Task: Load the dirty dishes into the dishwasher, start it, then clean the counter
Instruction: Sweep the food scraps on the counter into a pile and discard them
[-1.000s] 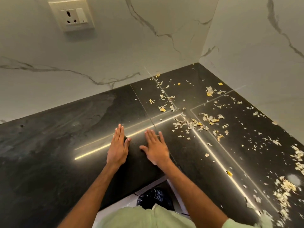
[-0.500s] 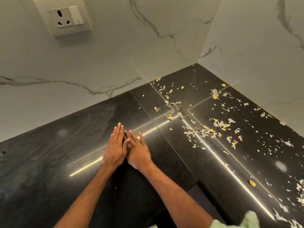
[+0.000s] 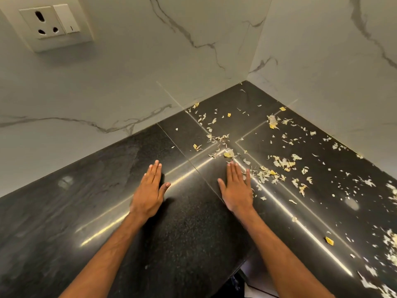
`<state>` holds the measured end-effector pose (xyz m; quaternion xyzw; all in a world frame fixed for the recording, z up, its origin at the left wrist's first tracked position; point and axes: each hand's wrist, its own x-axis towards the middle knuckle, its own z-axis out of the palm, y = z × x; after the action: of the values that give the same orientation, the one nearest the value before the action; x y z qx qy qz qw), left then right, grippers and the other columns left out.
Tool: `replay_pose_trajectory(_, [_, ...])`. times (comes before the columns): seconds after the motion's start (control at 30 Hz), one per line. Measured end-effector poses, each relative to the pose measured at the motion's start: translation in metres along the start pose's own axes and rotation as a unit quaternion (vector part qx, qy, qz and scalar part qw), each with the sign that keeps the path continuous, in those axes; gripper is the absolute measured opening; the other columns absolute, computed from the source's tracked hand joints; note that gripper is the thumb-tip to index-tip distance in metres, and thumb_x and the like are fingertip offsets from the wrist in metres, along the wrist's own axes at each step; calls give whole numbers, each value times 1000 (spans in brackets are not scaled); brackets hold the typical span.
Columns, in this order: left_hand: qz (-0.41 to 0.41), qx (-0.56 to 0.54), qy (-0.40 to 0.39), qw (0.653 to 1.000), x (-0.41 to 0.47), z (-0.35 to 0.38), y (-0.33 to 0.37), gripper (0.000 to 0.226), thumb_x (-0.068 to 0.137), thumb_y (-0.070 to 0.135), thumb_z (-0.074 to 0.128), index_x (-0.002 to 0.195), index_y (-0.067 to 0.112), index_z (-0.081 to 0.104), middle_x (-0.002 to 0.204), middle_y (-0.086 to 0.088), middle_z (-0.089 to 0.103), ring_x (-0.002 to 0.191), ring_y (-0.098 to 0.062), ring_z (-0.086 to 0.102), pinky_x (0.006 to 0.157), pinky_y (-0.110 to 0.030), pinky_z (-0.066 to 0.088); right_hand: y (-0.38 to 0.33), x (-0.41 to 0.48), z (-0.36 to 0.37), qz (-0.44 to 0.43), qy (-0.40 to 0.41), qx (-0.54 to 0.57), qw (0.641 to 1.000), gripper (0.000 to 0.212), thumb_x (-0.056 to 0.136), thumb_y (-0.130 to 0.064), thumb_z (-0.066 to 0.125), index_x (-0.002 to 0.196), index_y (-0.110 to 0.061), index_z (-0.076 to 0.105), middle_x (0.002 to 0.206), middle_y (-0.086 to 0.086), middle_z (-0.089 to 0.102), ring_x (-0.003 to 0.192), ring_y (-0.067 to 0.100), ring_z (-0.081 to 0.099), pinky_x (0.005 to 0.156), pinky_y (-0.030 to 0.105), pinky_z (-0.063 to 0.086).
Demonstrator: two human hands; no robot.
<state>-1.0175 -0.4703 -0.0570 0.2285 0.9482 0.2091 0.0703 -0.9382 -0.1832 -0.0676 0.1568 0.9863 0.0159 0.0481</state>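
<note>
A black stone counter [image 3: 86,201] runs into a corner between two white marble walls. Pale and yellow food scraps [image 3: 281,163] lie scattered over its right half, densest near the middle seam and along the right edge. My left hand [image 3: 149,190] lies flat on the counter with straight fingers, on the bare dark part. Flat as well, my right hand [image 3: 237,188] has its fingertips and little-finger side touching the nearest scraps. Neither hand holds anything. No dishes or dishwasher are in view.
A white wall socket with a switch [image 3: 50,24] sits on the left wall, top left. The counter's front edge [image 3: 242,267] cuts inward at the bottom, with floor and something dark below it. Bright light strips reflect across the stone.
My hands were side by side and touching half a second ago; now they are spread apart, the right one moved right to the edge of the scraps.
</note>
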Motion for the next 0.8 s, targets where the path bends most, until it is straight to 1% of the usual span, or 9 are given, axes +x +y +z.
replay_pose_trajectory(0.07, [-4,7,6,1000,7,-2,0,92,88,77,-6,157,16,-1,164,3,-9,152,-12,-9,125,-36,6,0,2,-2,-1,25,-17,1000,73,101,-54,-2,157,-8,4,165,8,-2,153,24,-8,122,51,-8])
replay_pose_trajectory(0.13, [-6,7,10,1000,14,-6,2,94,88,77,-6,157,15,1,164,3,-8,152,-13,-8,125,-36,5,-23,11,-9,-57,30,-17,998,70,103,-51,-2,157,-7,1,164,11,-6,152,28,-11,121,53,-10])
replay_pose_trajectory(0.2, [-17,7,20,1000,21,-12,5,97,86,78,-8,158,14,2,164,2,-8,151,-13,-8,124,-33,2,-64,22,-13,-136,38,-2,990,68,105,-52,5,157,-9,-3,164,11,-10,151,29,-14,120,54,-13])
replay_pose_trajectory(0.27, [-25,7,31,999,31,-17,4,98,85,78,-7,158,13,3,164,2,-7,151,-12,-9,123,-31,1,-112,35,-18,-205,47,-11,978,67,104,-51,9,157,-11,-3,164,9,-12,151,26,-16,120,54,-12])
replay_pose_trajectory(0.37, [-34,3,47,998,48,-22,-3,92,88,74,-2,158,14,5,165,3,-7,151,-9,-10,125,-34,3,-170,58,-18,-253,26,-12,967,65,104,-45,14,158,-13,-3,166,3,-10,151,19,-17,121,50,-13])
replay_pose_trajectory(0.47, [-37,4,51,998,64,-23,-14,90,88,74,0,157,16,3,164,7,-7,150,-5,-12,125,-32,2,-189,95,-22,-240,9,4,971,65,104,-45,14,159,-13,-1,167,-1,-4,152,14,-13,119,46,-21])
replay_pose_trajectory(0.53, [-33,12,53,998,75,-20,-18,89,88,72,3,157,16,4,164,8,-6,150,-5,-11,124,-32,2,-181,120,-22,-217,24,-15,976,66,105,-49,12,159,-13,1,167,1,-1,153,15,-11,115,44,-27])
replay_pose_trajectory(0.67, [-28,28,39,998,95,-16,-19,92,87,75,0,158,17,3,164,8,-7,150,-6,-10,122,-27,-1,-131,148,-22,-149,36,-50,987,68,104,-52,4,156,-8,-4,165,8,-7,152,22,-14,114,48,-27])
replay_pose_trajectory(0.8, [-16,37,17,999,118,-8,-15,92,86,77,-7,157,19,0,164,8,-10,150,-6,-11,124,-30,1,-65,144,-13,-77,24,-30,996,71,101,-52,-6,155,-7,-5,163,13,-9,151,28,-15,113,49,-29])
